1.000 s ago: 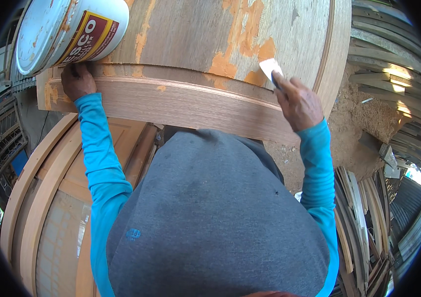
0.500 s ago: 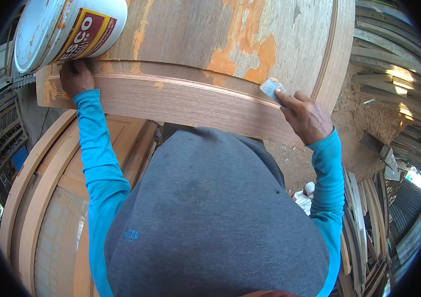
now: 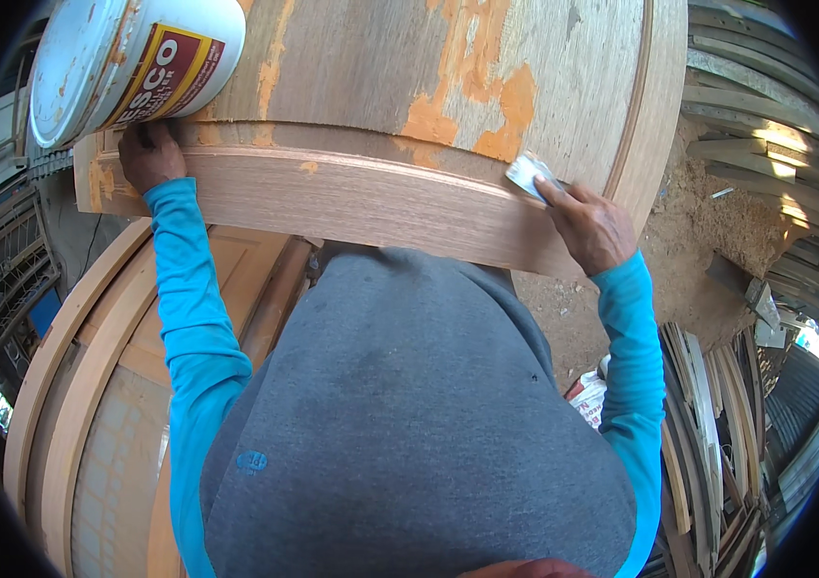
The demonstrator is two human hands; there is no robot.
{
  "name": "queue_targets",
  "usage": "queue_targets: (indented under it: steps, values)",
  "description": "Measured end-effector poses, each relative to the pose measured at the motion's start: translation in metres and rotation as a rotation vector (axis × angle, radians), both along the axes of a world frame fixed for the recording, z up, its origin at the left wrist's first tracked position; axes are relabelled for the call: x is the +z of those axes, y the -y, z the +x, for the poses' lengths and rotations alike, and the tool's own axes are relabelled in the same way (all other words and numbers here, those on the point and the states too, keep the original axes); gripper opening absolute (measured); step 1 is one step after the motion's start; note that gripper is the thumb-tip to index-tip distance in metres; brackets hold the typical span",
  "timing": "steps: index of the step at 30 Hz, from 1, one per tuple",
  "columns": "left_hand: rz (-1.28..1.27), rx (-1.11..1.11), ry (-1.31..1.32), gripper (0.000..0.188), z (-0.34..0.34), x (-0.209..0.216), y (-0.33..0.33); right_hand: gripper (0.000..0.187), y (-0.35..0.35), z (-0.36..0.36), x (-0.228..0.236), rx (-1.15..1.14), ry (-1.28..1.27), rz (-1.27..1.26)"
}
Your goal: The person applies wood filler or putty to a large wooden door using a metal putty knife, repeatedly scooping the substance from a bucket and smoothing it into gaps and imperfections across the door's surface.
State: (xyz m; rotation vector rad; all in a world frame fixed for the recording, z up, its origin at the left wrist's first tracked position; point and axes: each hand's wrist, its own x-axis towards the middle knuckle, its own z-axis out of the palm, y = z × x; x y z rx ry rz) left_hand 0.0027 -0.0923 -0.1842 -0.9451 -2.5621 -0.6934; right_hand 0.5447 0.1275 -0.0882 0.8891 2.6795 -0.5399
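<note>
My right hand [image 3: 597, 229] is closed around a small flat putty scraper [image 3: 531, 175], pale with smears on it. Its blade meets the wooden door panel [image 3: 351, 72] close to the lower moulding, just below a patch of orange filler [image 3: 515, 116]. On the left, my left hand [image 3: 151, 159] is at the panel's lower left corner, right under a white bucket [image 3: 207, 43]. Its fingers are curled and partly hidden by shadow and the bucket; what they hold, if anything, does not show. The bucket lies tilted in view, with orange smears on its lid.
Beneath the panel at left lean other framed wooden doors [image 3: 77, 424]. Stacked timber strips [image 3: 746, 91] line the far right, with more loose planks [image 3: 703, 433] lower down. A white bag [image 3: 587, 397] sits on the dirt floor [image 3: 563, 318] beside my right arm.
My right hand has shifted slightly left and turned, so the scraper's face catches more light. My left hand stays beneath the bucket. More of the white bag shows.
</note>
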Motion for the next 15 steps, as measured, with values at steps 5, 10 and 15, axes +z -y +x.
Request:
queue_targets:
  steps: [5,10,15]
  values:
    - [-0.006,0.026,0.017,0.039,-0.008,-0.008,0.006,0.037,0.002,0.026,0.042,-0.241,-0.021,-0.046]
    - [0.022,0.008,0.022,0.040,-0.008,-0.009,0.004,0.048,0.026,0.029,0.049,-0.476,-0.296,-0.068]
    - [0.083,-0.067,0.044,0.038,-0.007,-0.006,0.002,0.049,0.061,0.031,0.053,-0.651,-0.360,-0.243]
